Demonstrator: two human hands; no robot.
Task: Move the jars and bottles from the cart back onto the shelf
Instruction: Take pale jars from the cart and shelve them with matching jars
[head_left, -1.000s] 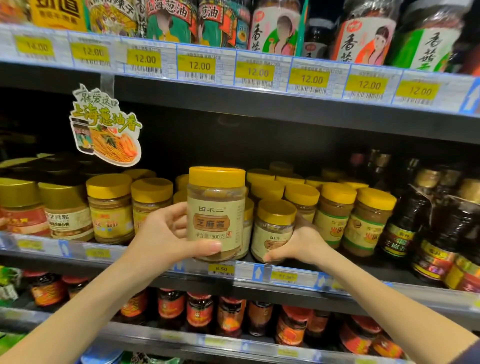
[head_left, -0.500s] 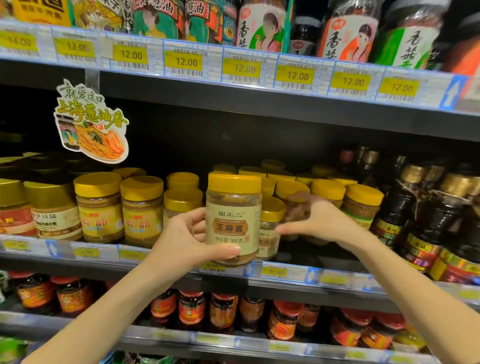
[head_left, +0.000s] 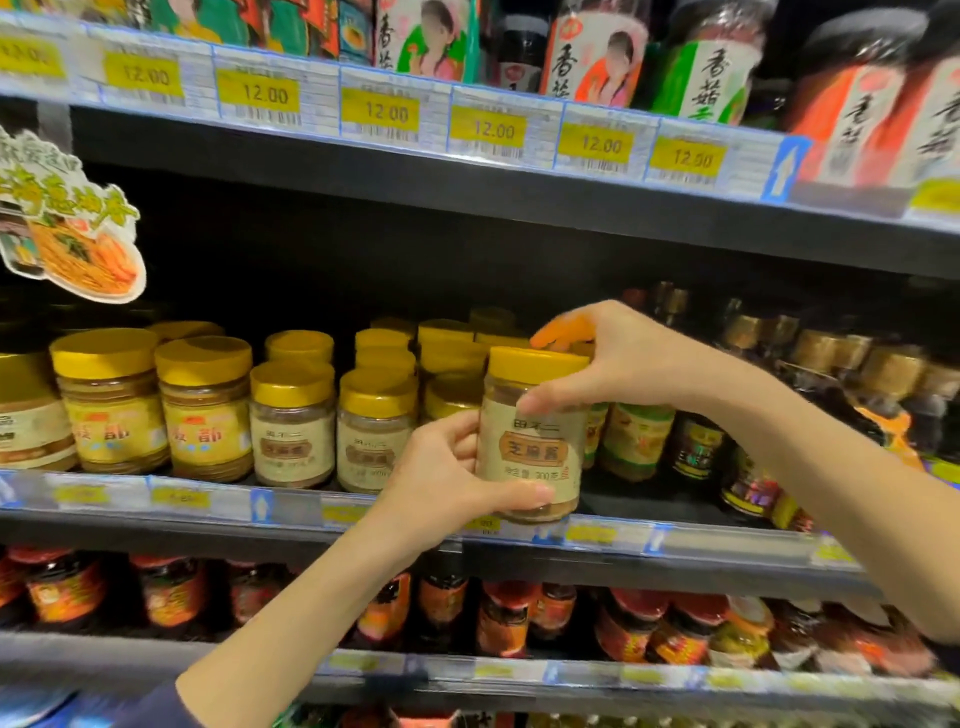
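A sesame paste jar (head_left: 532, 441) with a yellow lid and cream label hangs upright just in front of the middle shelf (head_left: 727, 540). My left hand (head_left: 447, 478) grips its lower body from the left, thumb across the bottom front. My right hand (head_left: 618, 358) holds its top, thumb on the shoulder and fingers curled over the lid's back. Matching yellow-lidded jars (head_left: 293, 423) stand in rows on the shelf to the left and behind. An empty gap on the shelf shows right of the held jar.
Dark sauce bottles (head_left: 753, 467) with gold caps fill the shelf's right side. Larger yellow-lidded jars (head_left: 111, 400) stand at the left. Above runs a shelf with yellow price tags (head_left: 382, 114); below, red-lidded chili jars (head_left: 171, 592). A noodle sign (head_left: 67, 223) hangs at upper left.
My left hand carried the jar rightward along the shelf front. My right hand left the shelved jars and took hold of the held jar's lid.
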